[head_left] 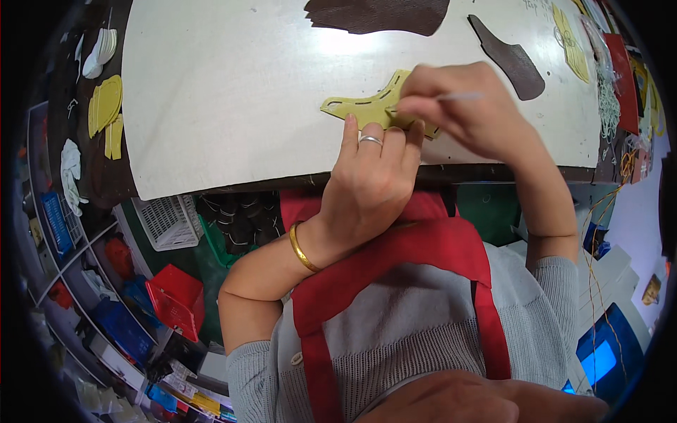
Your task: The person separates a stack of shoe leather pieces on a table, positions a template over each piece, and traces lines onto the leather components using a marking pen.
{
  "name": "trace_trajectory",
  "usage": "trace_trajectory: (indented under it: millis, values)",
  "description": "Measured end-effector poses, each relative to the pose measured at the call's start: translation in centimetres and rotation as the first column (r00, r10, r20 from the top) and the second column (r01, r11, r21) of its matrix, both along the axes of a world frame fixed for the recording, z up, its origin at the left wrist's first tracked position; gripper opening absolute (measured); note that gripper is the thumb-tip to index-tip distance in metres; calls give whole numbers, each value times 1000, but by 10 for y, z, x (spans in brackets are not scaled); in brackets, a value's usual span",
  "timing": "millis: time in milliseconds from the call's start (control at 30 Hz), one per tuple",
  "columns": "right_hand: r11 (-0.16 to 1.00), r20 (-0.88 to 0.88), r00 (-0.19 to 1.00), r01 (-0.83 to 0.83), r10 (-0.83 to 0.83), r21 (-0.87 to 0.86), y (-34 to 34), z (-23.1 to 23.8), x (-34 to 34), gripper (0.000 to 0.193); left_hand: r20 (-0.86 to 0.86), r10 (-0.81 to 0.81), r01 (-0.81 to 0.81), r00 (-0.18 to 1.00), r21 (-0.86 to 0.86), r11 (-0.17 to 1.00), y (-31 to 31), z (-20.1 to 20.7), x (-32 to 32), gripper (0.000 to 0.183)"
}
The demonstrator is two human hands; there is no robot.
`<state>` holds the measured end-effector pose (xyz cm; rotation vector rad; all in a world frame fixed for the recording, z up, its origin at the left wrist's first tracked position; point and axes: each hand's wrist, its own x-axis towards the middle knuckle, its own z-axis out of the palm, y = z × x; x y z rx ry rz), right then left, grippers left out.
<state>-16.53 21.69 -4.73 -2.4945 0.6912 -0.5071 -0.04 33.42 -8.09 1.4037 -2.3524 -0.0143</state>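
Flat olive-yellow curved leather cutout [367, 107] pinned on white desk [226, 92] by left hand [370, 183] fingertips — right hand [458, 106] pinching thin white marking stick [462, 96]; dashed marks partly drawn — rest pending.

The table [211, 106] lies bare left of the yellow-green cutout [363, 107]. Dark brown leather pieces [381, 14] block the far edge, and yellow patterns [106, 106] crowd the left rim.

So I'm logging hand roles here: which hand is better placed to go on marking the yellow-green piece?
Probably the right hand: it pinches a thin white pen-like tool just above the yellow-green piece. The left hand presses its fingertips flat on that piece, pinning it to the white table.
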Motion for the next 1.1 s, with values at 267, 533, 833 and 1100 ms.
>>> trace_trajectory:
  millis: [267,533,833,1100]
  values:
    - [943,39,944,325,-328,74,16,14,-54,26,29,-10,9,1000,10,1000,4,0,-1,39]
    - [904,-23,953,278,-302,-324,66,-12,-24,17,32,27,-27,999,12,1000,1,-3,-3,38]
    - [909,-389,833,416,-393,-29,-3,2,-15,29,111,-27,29,993,-9,1000,-11,18,0,36]
    - [557,-27,641,686,-767,467,-26,-9,-149,21,-71,-9,0,997,-124,992,-67,13,7,55]
